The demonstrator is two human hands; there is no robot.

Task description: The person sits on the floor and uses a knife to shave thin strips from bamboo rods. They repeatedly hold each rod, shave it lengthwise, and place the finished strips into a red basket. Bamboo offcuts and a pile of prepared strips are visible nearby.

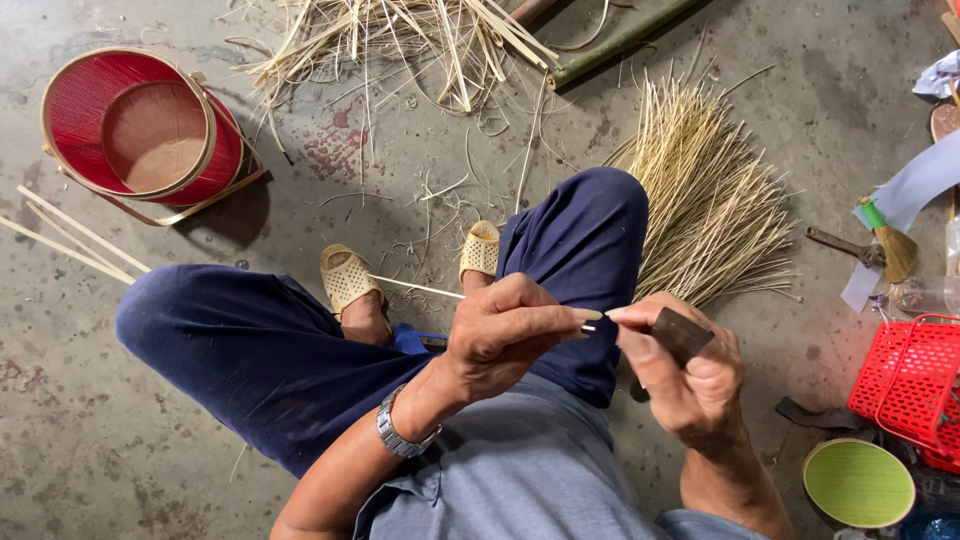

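While I am watching from the head camera, the left hand (505, 335) is pinching a thin pale bamboo sliver (420, 287) between thumb and fingertips, its fingers closed around the strip near its right end, and the strip is running out leftward and slightly upward past the knees toward the feet. The right hand (685, 375) is gripping a dark-bladed knife (681, 335), fingers curled shut around it, with the thumb pressing up to the tip of the sliver — the two hands are almost touching just in front of the raised right knee. A metal wristwatch (400, 430) is sitting on the left wrist. The person is squatting in dark blue trousers (260, 345) and woven tan sandals (348, 277) on a stained concrete floor (120, 450). Beyond the right knee, a fanned bundle of fine straw-coloured bamboo sticks (710, 200) is lying on the floor, close to the hands. Farther off, at the top, a loose heap of split bamboo shavings (400, 40) is spreading out, and a green bamboo pole (620, 42) is lying beside it. To the upper left, well apart from the hands, a round red cylindrical lantern frame with a pale bamboo rim (140, 125) is resting tilted — a few flat bamboo slats (70, 240) are lying just below it. At the right edge I am seeing a red plastic mesh basket (910, 380), a round green woven disc (858, 483) and a small hand brush (885, 245).
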